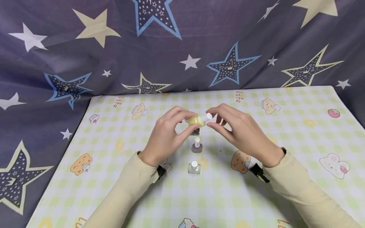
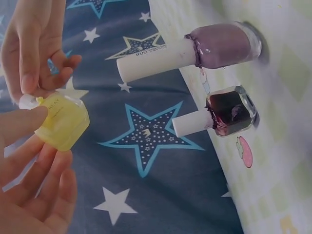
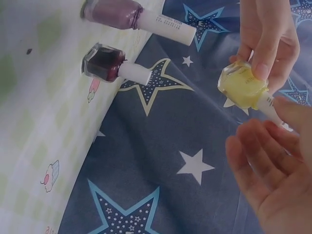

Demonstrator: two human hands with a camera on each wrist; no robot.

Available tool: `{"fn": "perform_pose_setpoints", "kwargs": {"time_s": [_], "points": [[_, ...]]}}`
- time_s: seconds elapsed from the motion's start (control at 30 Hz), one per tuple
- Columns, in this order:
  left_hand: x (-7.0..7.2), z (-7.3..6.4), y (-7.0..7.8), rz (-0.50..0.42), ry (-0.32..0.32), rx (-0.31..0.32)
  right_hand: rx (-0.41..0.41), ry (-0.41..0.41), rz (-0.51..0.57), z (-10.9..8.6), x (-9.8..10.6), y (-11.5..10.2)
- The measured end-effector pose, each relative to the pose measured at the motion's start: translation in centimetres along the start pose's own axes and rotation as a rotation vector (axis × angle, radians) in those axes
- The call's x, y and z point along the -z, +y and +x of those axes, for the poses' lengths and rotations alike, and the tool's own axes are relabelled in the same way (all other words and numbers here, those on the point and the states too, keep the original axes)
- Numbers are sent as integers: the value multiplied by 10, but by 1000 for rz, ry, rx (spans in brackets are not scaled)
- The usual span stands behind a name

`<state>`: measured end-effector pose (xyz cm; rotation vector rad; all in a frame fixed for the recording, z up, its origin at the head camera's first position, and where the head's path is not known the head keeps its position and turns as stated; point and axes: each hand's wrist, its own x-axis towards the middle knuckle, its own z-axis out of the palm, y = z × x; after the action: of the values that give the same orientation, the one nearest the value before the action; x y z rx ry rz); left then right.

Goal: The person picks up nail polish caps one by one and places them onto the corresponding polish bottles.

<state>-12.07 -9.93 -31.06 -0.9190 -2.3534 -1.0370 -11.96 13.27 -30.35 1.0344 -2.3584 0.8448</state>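
Observation:
A yellow nail polish bottle with a white cap is held tilted above the table, cap toward the right. My left hand pinches its glass body between thumb and fingers. At the cap is my right hand, its thumb and forefinger on either side of it. Beneath the hands a dark red nail polish bottle stands on the cloth, mostly hidden in the head view. Nearer me stand a purple nail polish bottle and a clear one with a white cap, in a rough line.
A checked tablecloth with cartoon prints covers the table. Behind and to the left hangs a dark blue star-patterned curtain. Black straps sit at the sleeve cuffs.

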Motion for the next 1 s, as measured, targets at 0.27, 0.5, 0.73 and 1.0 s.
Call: {"fn": "perform_pose_setpoints", "kwargs": {"time_s": [0.27, 0.5, 0.73, 1.0], "points": [[-5, 5, -12, -23, -3, 52, -62, -43, -8, -4, 2, 11], [-11, 10, -29, -49, 11, 116, -117, -79, -28, -11, 0, 20], [-20, 13, -50, -66, -4, 214, -173, -114, -26, -18, -4, 28], [-28, 15, -67, -85, -63, 323, -190, -141, -29, -25, -9, 37]]}}
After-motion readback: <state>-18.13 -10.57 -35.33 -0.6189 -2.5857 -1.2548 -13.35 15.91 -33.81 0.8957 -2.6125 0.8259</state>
